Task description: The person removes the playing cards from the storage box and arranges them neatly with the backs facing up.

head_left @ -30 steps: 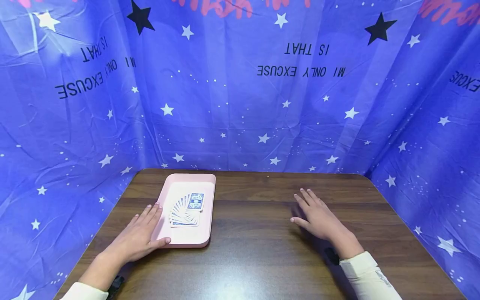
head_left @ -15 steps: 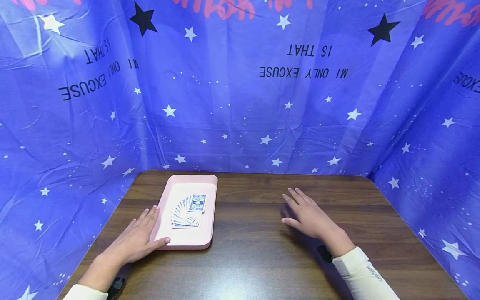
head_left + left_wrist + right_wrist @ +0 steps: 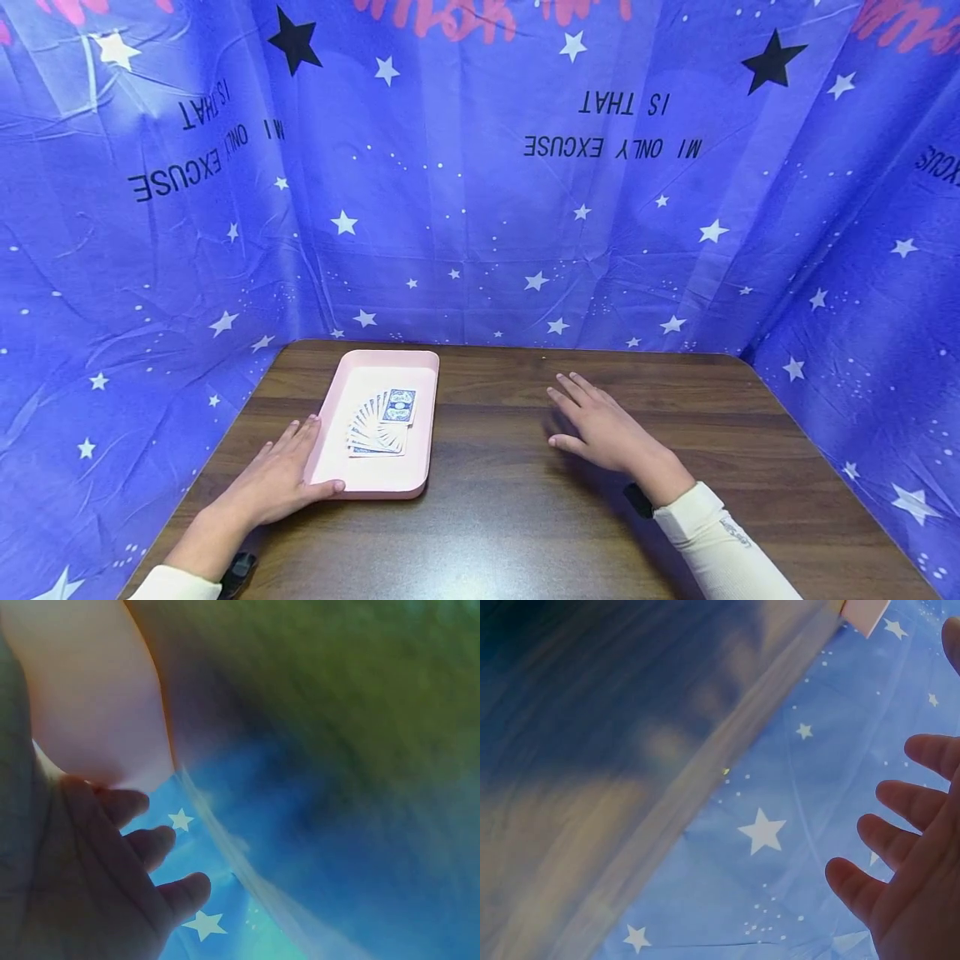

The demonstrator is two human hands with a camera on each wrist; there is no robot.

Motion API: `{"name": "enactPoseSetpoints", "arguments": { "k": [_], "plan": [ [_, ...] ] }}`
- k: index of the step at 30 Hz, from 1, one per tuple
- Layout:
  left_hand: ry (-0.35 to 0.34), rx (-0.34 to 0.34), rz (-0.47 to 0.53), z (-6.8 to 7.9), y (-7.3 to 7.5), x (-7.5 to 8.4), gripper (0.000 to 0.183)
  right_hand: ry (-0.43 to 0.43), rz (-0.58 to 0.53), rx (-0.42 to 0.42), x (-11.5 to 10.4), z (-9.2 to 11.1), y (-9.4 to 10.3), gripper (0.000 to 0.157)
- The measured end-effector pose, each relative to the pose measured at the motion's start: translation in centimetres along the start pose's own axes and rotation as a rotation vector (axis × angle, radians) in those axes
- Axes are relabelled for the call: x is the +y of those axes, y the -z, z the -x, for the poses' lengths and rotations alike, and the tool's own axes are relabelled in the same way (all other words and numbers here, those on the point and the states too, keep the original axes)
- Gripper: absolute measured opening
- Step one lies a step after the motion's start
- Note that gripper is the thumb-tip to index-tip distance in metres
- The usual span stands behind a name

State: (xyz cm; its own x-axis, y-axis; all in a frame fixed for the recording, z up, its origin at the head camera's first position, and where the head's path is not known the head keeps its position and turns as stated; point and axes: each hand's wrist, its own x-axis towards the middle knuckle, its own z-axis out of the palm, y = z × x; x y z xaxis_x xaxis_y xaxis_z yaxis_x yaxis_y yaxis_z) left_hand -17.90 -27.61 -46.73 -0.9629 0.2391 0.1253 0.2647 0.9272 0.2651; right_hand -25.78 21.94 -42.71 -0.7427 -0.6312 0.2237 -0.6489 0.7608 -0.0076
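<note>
A starry blue curtain [image 3: 480, 242] hung behind the wood-grained surface [image 3: 495, 450], which bore the pink tray [image 3: 424, 433] left of its middle; the left grip [image 3: 273, 479] was unfurled, fingers straight at the tray's left rim, thumb at its near edge; the right grip [image 3: 603, 429], fingers spread, was well apart from the tray; the fanned cards [image 3: 378, 433] lay inside the tray, blue backs up.

Upside-down black lettering [image 3: 612, 147] on the blue curtain [image 3: 465, 242] reads "MI ONLY EXCUSE IS THAT", repeated toward the left.
</note>
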Motion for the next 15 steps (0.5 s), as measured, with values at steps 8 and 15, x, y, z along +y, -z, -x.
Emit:
{"name": "enactPoseSetpoints", "arguments": {
  "k": [8,15],
  "plan": [
    [0.032,-0.007,0.037,0.0,0.0,0.2,0.114,0.042,0.000,0.006,-0.6,-1.2,-0.1,0.076],
    [0.066,-0.026,0.037,0.0,0.1,0.2,0.116,0.080,-0.011,0.000,-1.2,-2.5,-0.9,0.074]
  ]
}}
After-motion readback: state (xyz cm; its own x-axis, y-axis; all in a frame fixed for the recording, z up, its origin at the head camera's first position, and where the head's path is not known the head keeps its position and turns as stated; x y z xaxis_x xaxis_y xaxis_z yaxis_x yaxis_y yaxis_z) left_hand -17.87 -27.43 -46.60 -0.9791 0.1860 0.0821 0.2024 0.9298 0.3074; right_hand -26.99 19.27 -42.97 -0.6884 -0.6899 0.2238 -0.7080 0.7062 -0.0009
